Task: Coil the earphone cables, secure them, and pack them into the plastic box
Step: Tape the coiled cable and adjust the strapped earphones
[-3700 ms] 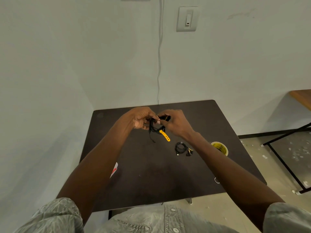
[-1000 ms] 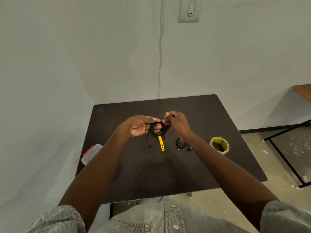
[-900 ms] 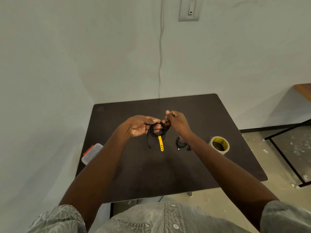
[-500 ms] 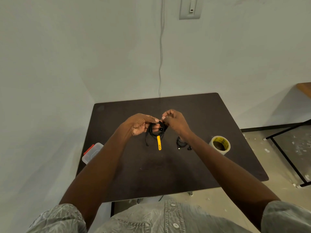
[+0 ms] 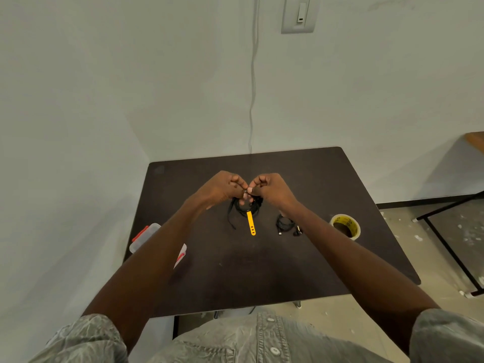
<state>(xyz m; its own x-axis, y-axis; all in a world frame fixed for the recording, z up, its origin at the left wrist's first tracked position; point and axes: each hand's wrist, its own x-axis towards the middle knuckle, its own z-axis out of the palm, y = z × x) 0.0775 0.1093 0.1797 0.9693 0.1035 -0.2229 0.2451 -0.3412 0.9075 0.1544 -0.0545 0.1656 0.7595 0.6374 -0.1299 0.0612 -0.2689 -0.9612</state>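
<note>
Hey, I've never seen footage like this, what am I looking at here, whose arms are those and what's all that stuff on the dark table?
There is no machine: a camera worn on a person's head looks down at their own bare arms. The left hand and right hand together hold a coiled black earphone cable above the dark square table; a yellow strap with holes hangs from the coil. On the table lie a second coiled black earphone cable, a roll of yellow-printed tape and, partly hidden by the left arm, a clear plastic box with red clips.
</note>
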